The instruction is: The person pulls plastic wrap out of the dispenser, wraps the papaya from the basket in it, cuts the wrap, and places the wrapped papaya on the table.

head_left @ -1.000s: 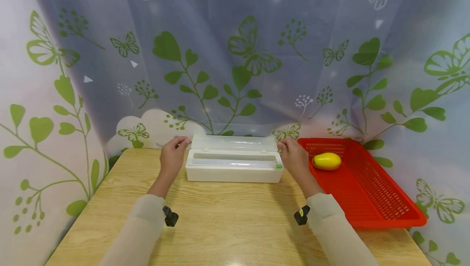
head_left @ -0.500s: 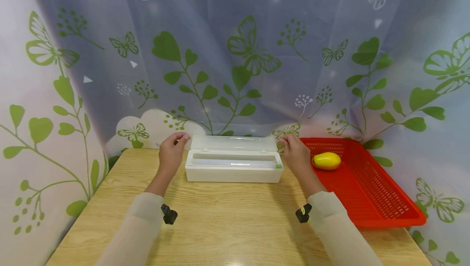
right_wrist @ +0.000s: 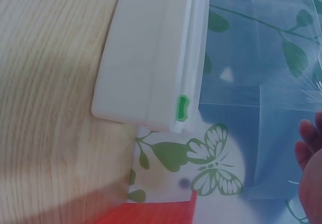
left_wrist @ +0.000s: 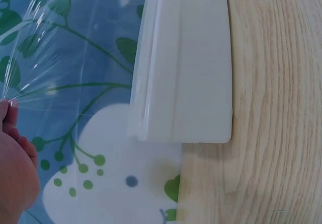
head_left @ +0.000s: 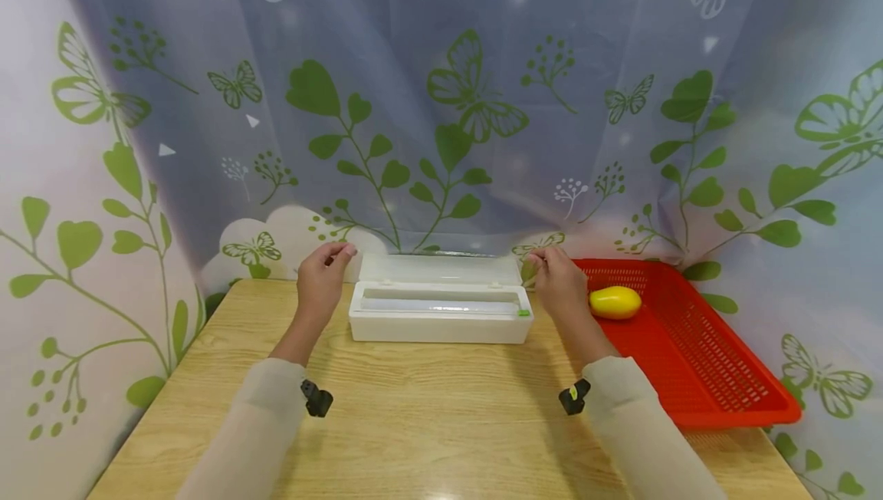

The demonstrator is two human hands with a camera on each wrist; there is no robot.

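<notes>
A white cling film dispenser box [head_left: 441,330] lies lengthwise on the table, its translucent lid [head_left: 414,268] tilted up at the back. A green slider [right_wrist: 182,108] sits at the right end of its front edge. My left hand [head_left: 320,281] pinches a corner of clear cling film [left_wrist: 37,43], which gathers into creases at the thumb and fingertip. Beyond the box's right end, my right hand [head_left: 562,285] pinches the film's other side; only some of its fingers [right_wrist: 308,133] show in the right wrist view. The sheet spans between both hands, raised above the box.
To the right stands a red plastic basket [head_left: 731,416] with perforated sides, and a yellow mango-like fruit [head_left: 615,303] lies in it. The wooden table [head_left: 428,423] meets a patterned curtain [head_left: 386,63] at the back.
Both hands have risen slightly and moved a little farther apart, still pinching the film. The box, basket and fruit stay put.
</notes>
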